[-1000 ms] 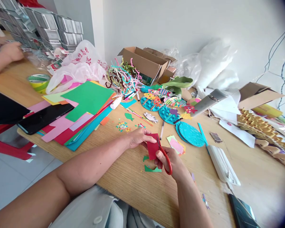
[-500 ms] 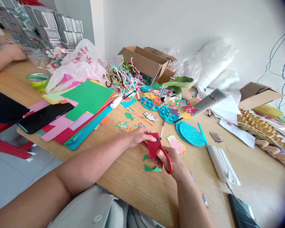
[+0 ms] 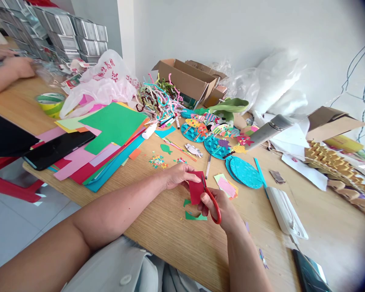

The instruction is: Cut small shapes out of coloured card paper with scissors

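Between thumb and fingers, my left hand (image 3: 180,176) pinches the upper left of a small red sheet of paper (image 3: 196,194). My right hand (image 3: 216,206) grips red-handled scissors (image 3: 216,211), their blades lying at the paper's upper right edge. Some of my right fingers are hidden behind the paper and handles. Green paper offcuts (image 3: 196,216) lie on the table just below the red sheet. Beyond my left hand are a green paper fish (image 3: 166,149) and a pile of tiny coloured paper bits (image 3: 157,162).
Coloured paper sheets (image 3: 118,125) and a black phone (image 3: 59,150) lie at left. Blue discs (image 3: 245,172), a pen (image 3: 208,166) and a white power strip (image 3: 286,213) are at right. Pipe cleaners (image 3: 158,99) and a cardboard box (image 3: 185,79) stand behind. Another person's hand (image 3: 20,67) is far left.
Almost nothing differs. My hands, the scissors and the red paper keep nearly the same pose, and the whole view has shifted very slightly.
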A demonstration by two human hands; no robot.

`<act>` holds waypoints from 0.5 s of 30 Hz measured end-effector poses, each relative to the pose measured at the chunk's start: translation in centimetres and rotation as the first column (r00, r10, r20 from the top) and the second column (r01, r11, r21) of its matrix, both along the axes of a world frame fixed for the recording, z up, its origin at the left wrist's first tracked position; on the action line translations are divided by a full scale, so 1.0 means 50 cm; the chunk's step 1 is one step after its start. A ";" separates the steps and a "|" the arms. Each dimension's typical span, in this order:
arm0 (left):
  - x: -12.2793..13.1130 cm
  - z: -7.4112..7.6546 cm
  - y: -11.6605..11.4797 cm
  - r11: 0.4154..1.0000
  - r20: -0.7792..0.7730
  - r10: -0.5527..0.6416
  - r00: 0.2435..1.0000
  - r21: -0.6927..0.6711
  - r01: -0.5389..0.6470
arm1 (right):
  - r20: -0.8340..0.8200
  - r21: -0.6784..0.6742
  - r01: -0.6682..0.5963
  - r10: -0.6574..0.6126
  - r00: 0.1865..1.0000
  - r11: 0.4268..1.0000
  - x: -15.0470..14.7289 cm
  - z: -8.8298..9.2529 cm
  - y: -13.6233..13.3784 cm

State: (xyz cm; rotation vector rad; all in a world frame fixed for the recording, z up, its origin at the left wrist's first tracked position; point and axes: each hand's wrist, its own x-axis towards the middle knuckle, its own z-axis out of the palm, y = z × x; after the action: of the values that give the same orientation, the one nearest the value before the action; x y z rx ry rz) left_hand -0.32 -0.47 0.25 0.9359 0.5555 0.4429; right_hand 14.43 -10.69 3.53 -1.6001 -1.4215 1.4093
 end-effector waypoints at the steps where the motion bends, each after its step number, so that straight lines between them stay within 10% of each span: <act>1: 0.000 0.000 0.000 1.000 0.000 0.001 1.000 -0.003 -0.001 | -0.002 -0.003 0.003 -0.003 1.000 1.000 0.000 0.000 0.000; 15: -0.001 0.000 0.000 1.000 0.005 -0.004 1.000 0.000 0.004 | 0.016 -0.024 0.031 -0.031 0.999 0.999 0.002 -0.001 0.003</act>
State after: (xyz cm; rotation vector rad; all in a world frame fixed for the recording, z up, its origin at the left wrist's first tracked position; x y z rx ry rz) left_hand -0.36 -0.45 0.24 0.9355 0.5484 0.4414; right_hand 14.55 -10.55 3.47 -1.6446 -1.3882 1.4039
